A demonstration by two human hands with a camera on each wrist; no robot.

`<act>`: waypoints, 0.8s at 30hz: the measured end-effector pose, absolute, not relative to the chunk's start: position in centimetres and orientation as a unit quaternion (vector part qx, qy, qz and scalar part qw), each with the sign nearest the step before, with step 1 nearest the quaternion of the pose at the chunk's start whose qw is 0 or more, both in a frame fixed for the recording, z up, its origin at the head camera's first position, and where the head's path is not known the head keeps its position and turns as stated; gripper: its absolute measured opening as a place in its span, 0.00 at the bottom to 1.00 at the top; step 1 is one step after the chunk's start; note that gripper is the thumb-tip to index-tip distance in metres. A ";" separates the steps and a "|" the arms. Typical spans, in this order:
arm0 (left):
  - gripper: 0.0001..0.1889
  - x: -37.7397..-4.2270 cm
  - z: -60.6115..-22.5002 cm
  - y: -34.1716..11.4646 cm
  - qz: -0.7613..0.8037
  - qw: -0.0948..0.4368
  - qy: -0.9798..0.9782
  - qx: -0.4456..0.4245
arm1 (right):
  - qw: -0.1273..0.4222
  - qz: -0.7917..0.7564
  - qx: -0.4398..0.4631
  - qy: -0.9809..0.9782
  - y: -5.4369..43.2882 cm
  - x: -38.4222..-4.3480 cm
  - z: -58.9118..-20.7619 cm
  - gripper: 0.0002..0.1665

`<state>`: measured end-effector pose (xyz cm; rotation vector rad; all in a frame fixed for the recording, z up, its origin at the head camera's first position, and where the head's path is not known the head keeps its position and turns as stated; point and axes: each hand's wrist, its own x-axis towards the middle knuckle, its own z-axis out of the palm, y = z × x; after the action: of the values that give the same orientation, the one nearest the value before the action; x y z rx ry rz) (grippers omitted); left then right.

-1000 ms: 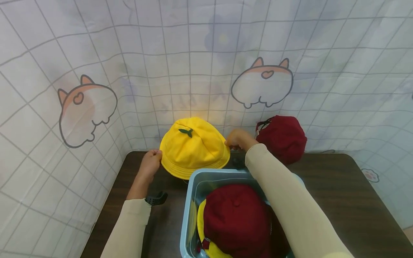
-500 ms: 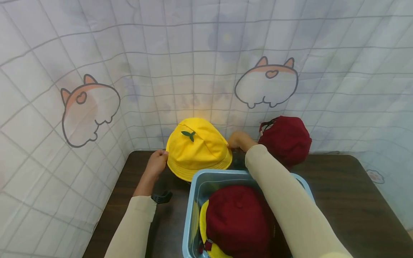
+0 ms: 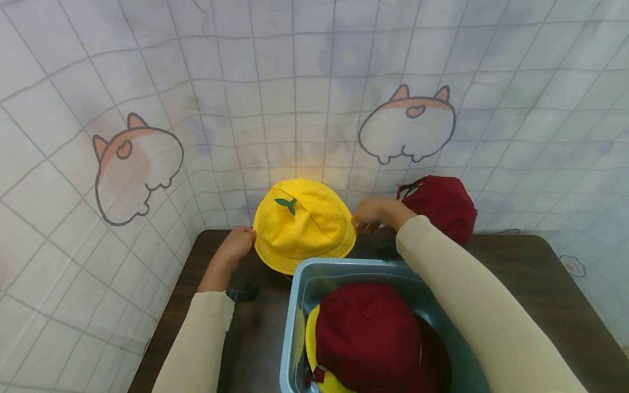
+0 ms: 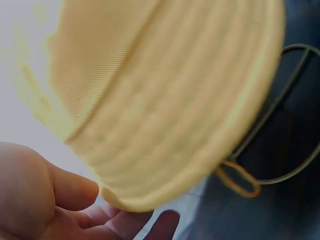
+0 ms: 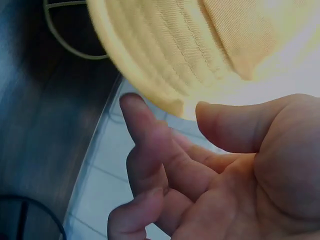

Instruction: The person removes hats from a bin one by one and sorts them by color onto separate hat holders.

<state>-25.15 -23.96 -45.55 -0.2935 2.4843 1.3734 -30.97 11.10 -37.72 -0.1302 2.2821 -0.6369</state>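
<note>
Yellow hat [image 3: 304, 224], left hand [image 3: 238, 243] pinching brim [image 3: 297, 261]; right hand [image 3: 379, 213] alongside, fingers [image 5: 142, 120] parted.

In the head view, the lower edge cuts the blue bin [image 3: 351, 261] and the red hat [image 3: 366, 333] inside it, the right sleeve [image 3: 472, 284] hides a part of this bin, and in the left wrist view the yellow hat [image 4: 170, 110] appears blurred.

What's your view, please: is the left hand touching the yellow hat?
Touching: the left wrist view shows the left hand pinching the yellow hat by its brim.
</note>
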 end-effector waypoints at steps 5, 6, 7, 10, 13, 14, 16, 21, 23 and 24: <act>0.17 -26.5 -43.2 -23.8 0.454 0.130 0.876 -0.102 | 0.387 -0.273 -0.052 0.879 11.6 -29.7 -36.8 0.18; 0.20 -26.9 -42.9 -23.7 0.453 0.125 0.877 -0.101 | 0.388 -0.269 -0.062 0.879 11.6 -29.4 -36.7 0.18; 0.22 -27.3 -42.6 -23.6 0.450 0.119 0.879 -0.099 | 0.390 -0.267 -0.070 0.879 11.6 -29.0 -36.8 0.18; 0.26 -28.4 -41.8 -23.2 0.440 0.105 0.888 -0.086 | 0.397 -0.271 -0.084 0.873 11.5 -27.9 -37.1 0.19; 0.25 -29.3 -41.4 -23.0 0.441 0.100 0.888 -0.076 | 0.398 -0.300 -0.071 0.864 11.3 -26.9 -37.6 0.18; 0.24 -29.6 -41.3 -22.9 0.442 0.099 0.888 -0.075 | 0.397 -0.316 -0.062 0.859 11.2 -26.5 -37.7 0.19; 0.22 -29.9 -41.2 -22.9 0.441 0.098 0.889 -0.073 | 0.393 -0.346 -0.046 0.851 11.1 -26.0 -38.0 0.18; 0.16 -30.8 -41.6 -22.8 0.450 0.095 0.884 -0.080 | 0.389 -0.400 -0.019 0.830 10.8 -25.2 -38.7 0.17; 0.17 -31.0 -41.9 -22.7 0.456 0.096 0.881 -0.085 | 0.382 -0.413 -0.013 0.827 10.7 -25.1 -39.1 0.17; 0.18 -31.1 -42.0 -22.7 0.458 0.096 0.879 -0.089 | 0.377 -0.420 -0.010 0.825 10.6 -25.0 -39.3 0.16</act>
<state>-31.06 -22.70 -42.04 -0.2623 2.6052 1.3560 -25.02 10.59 -39.32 -0.0265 2.1095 -1.0750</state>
